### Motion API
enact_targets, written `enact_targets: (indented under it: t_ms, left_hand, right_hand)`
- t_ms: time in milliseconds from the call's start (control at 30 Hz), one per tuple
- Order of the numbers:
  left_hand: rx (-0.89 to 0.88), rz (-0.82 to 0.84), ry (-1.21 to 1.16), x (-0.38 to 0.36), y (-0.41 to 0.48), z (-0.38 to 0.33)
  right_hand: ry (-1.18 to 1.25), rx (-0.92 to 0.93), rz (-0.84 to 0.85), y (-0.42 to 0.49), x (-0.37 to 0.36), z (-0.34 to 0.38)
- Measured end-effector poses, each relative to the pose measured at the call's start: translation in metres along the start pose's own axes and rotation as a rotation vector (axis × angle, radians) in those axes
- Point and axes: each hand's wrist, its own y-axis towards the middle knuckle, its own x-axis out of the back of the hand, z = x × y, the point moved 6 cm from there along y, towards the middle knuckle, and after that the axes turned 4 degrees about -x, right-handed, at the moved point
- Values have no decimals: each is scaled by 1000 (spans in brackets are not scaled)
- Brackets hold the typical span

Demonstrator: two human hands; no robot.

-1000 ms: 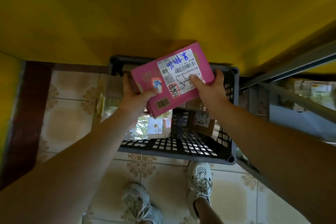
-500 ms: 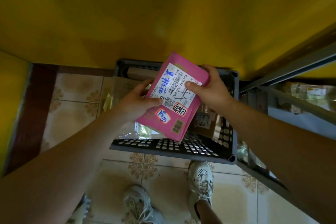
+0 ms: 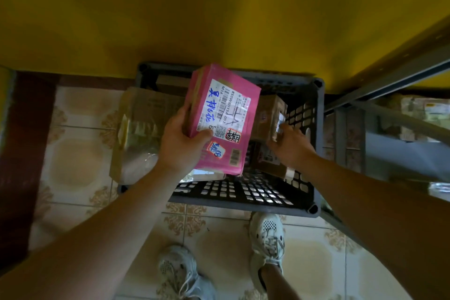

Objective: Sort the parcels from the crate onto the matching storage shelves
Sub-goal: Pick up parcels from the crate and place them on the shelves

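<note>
Standing over the crate [image 3: 231,203], you have the shelves [image 3: 394,68] just to its right, where a few parcels already sit on a low level. A big bag [image 3: 143,134] lies across the crate's left side and spills out over it. Above the crate's middle you hold the pink box [image 3: 226,114], label up and lifted clear of the contents. Your left hand [image 3: 180,143] grips its near left edge, thumb pressed across the label face; the other fingers are hidden underneath. Just right of the pink box, inside the crate against its right wall, a brown box [image 3: 267,117] stands tilted, with more parcels [image 3: 267,161] below it. Your right hand [image 3: 291,146] reaches in with its fingers stretched onto the brown box's label; I cannot tell whether they have closed on it. I judge the sort to be far from finished: one parcel is out but not yet shelved, and several remain in the crate.
</note>
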Motion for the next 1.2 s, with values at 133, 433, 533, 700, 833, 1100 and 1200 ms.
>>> enact_targets:
  t_ms: [133,433,533,700,833,1100,1200]
  left_hand:
    - [-28,-62,18,4,6,9]
    - [-45,-102,44,4,13,17]
    - [-74,-137,78,14,16,18]
    - [-116,-209,70,22,19,15]
    - [-98,-238,69,24,18,11]
    - [-63,-217,71,28,12,0]
    - [-68,-213,62,28,10,-5]
  right_hand:
    - [-288,61,-47,18,-14,-13]
    - [-110,-35,-55,28,-17,-8]
    - [-64,-35,-99,40,-18,-1]
    - [-12,-143,-118,57,-29,8]
    - [77,-132,-156,52,-29,17]
    - [320,-165,-192,37,-14,15]
    - [351,-167,-158,35,-6,11]
